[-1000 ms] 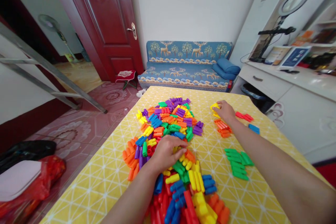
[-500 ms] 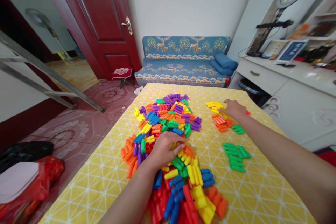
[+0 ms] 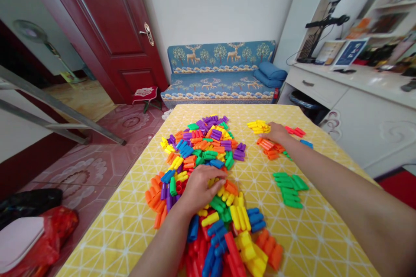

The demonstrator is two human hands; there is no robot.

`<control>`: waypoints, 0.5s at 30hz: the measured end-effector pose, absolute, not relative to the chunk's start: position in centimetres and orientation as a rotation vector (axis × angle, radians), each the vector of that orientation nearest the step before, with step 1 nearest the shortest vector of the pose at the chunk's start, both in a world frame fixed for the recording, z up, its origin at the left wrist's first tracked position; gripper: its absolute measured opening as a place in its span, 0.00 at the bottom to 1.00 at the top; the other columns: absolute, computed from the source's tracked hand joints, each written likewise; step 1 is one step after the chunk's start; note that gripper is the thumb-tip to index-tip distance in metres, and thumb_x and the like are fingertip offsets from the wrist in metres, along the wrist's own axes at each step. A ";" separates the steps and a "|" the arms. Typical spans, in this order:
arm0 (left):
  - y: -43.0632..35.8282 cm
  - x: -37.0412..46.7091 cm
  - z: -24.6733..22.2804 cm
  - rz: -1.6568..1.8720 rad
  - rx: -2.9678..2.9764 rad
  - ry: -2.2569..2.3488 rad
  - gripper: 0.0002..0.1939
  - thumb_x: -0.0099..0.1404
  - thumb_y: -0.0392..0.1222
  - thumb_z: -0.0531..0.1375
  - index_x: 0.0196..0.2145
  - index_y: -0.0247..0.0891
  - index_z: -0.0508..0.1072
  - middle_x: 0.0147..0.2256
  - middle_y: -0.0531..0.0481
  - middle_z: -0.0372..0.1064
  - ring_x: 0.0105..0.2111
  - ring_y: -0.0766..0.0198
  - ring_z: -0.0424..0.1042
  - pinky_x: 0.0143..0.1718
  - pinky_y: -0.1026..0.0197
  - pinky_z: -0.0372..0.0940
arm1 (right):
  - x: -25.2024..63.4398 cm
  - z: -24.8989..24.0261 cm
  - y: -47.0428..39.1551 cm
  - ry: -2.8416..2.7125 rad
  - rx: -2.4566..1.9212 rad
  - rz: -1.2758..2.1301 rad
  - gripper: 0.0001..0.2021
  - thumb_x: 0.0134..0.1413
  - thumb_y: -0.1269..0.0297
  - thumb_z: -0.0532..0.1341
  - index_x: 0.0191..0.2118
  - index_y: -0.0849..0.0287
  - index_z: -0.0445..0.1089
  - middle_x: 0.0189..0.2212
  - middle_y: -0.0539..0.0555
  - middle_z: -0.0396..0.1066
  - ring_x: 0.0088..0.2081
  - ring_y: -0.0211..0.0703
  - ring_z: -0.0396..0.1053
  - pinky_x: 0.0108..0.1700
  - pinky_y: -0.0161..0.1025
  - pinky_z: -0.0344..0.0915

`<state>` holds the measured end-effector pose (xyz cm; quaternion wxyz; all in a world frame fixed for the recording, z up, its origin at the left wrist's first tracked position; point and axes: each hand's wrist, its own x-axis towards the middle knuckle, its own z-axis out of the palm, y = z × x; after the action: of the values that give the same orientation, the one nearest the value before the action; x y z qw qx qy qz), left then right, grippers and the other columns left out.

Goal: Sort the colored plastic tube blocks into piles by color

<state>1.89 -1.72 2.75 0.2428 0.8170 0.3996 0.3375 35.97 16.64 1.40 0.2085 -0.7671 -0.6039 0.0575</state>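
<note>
left hand (image 3: pixel 203 186): on mixed pile (image 3: pixel 210 155) | right hand (image 3: pixel 277 133): at yellow blocks (image 3: pixel 259 127)

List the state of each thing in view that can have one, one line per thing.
Left hand: over mixed pile, fingers curled, grip unclear
Right hand: at yellow cluster, grip unclear
Mixed pile: heaped, colours jumbled
Yellow cluster: grouped apart from pile
Green cluster: lying, apart from pile
Door: open
Drawer: shut
Stool: unfolded
Blue cushions: stacked
</note>
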 end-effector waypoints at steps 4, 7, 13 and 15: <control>-1.8 1.9 2.9 0.916 2.228 1.102 0.09 0.63 0.41 0.60 0.40 0.45 0.78 0.39 0.51 0.77 0.41 0.61 0.73 0.46 0.58 0.61 | 34.1 1.4 17.4 -1.617 -2.312 0.152 0.33 0.41 0.51 0.69 0.50 0.69 0.65 0.49 0.74 0.65 0.49 0.60 0.67 0.45 0.46 0.64; -1.8 2.0 3.0 0.897 2.221 1.105 0.08 0.64 0.41 0.59 0.40 0.45 0.78 0.39 0.51 0.77 0.41 0.61 0.73 0.46 0.58 0.61 | 33.0 1.6 17.7 -1.554 -2.351 0.159 0.34 0.45 0.52 0.67 0.53 0.71 0.61 0.51 0.75 0.61 0.50 0.59 0.66 0.46 0.45 0.63; -1.8 2.0 2.9 0.889 2.226 1.132 0.08 0.64 0.42 0.59 0.39 0.44 0.78 0.39 0.50 0.77 0.41 0.60 0.73 0.46 0.58 0.61 | 32.7 2.7 16.2 -1.505 -2.248 0.123 0.31 0.48 0.59 0.67 0.56 0.66 0.59 0.52 0.69 0.59 0.49 0.57 0.67 0.47 0.46 0.64; -1.8 2.0 2.9 0.889 2.232 1.132 0.08 0.64 0.42 0.59 0.39 0.44 0.78 0.39 0.50 0.77 0.41 0.60 0.73 0.46 0.58 0.61 | 32.2 3.2 14.7 -1.523 -2.148 0.119 0.28 0.49 0.61 0.65 0.55 0.65 0.61 0.53 0.67 0.58 0.47 0.54 0.69 0.48 0.47 0.64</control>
<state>2.00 -1.78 2.86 0.2403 0.8157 0.4137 0.3251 32.23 14.70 3.18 0.2502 -0.7891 -0.5593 0.0437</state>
